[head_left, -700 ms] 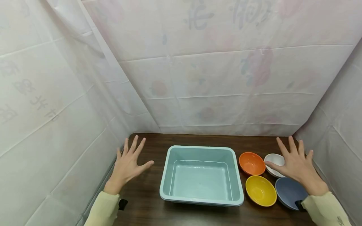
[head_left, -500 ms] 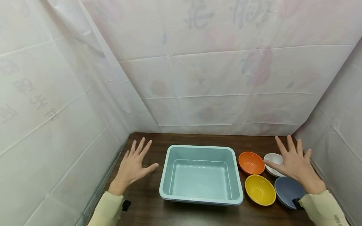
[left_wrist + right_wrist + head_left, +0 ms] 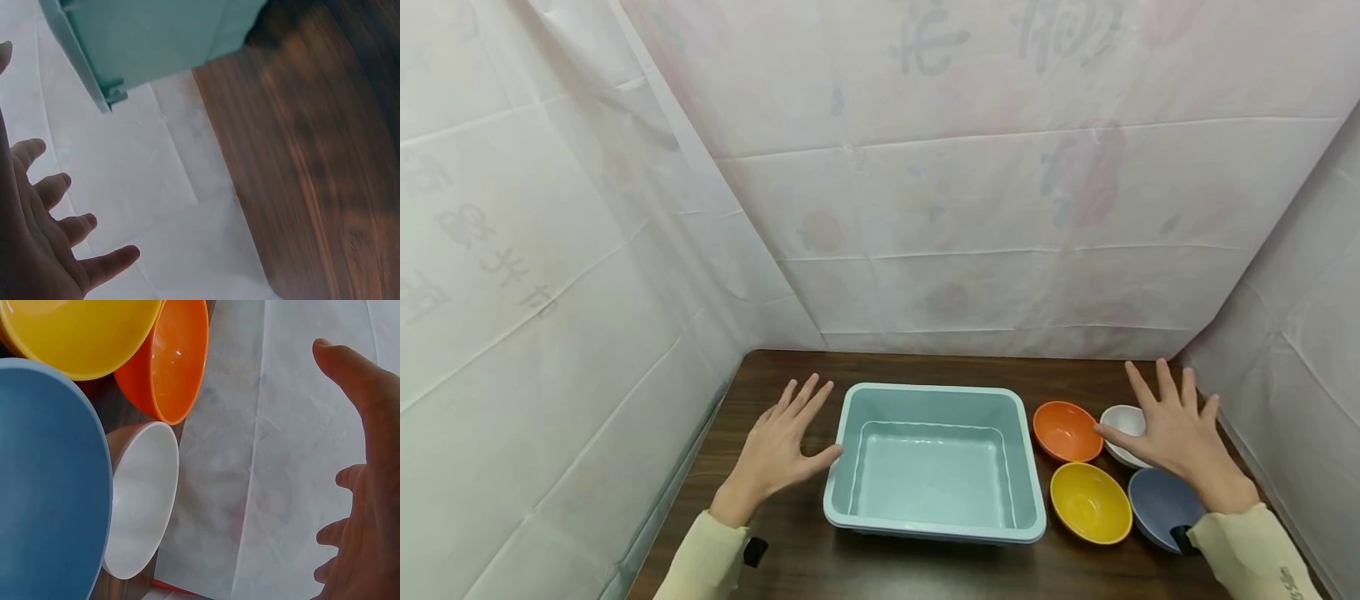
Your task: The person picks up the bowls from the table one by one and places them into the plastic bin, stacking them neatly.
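My left hand (image 3: 775, 450) is spread with straight fingers just left of a pale green plastic basin (image 3: 932, 479), its thumb tip overlapping the basin's left rim in the head view. In the left wrist view the basin's outer wall (image 3: 156, 37) shows above the spread fingers. Over at the right, my right hand (image 3: 1183, 442) hovers with fingers fanned out, holding nothing. Beneath and beside it sit a white bowl (image 3: 1123, 425), partly hidden by the thumb, and a blue bowl (image 3: 1161, 504). An orange bowl (image 3: 1067, 431) and a yellow bowl (image 3: 1090, 504) stand between that hand and the basin.
Everything stands on a dark brown wooden table (image 3: 880, 575). White printed sheets hang as walls behind (image 3: 970, 208), on the left (image 3: 550, 333) and on the right. The right wrist view shows the bowls crowded close together.
My left hand has moved right and slightly down toward the basin. My right hand has shifted a little to the left. The basin and bowls stay in place.
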A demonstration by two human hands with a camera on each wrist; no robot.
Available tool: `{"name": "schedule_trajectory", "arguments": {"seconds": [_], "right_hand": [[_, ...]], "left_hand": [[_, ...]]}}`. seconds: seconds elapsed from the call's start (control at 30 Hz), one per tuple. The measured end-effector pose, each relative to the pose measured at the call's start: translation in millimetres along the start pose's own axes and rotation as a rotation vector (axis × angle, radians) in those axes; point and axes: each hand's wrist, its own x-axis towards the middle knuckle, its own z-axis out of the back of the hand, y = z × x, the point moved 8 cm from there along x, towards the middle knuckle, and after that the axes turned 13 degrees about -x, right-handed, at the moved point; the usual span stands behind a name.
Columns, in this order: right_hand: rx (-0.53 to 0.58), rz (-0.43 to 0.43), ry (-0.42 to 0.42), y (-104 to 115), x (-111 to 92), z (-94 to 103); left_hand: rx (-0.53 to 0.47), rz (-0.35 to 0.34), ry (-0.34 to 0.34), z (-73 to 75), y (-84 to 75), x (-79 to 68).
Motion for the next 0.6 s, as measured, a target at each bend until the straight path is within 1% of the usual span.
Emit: {"name": "schedule_trajectory", "arguments": {"seconds": [0.2, 0.4, 0.5, 0.6], "right_hand": [[0.006, 0.009, 0.000, 1.4, -0.2, -0.7], [-0.001, 0.001, 0.007, 0.6, -0.7, -1.4], [-0.003, 0.000, 0.010, 0.9, -0.7, -1.1], [-0.001, -0.002, 0.013, 1.7, -0.8, -0.3]], "left_hand": [[-0.020, -0.067, -0.011, -2.8, -17.0, 2.2], [-0.030, -0.150, -0.006, -11.6, -29.0, 2.5], [-0.047, -0.174, -0.002, -16.0, -32.9, 1.3], [-0.065, -0.177, 0.007, -19.6, -35.7, 1.6]]}}
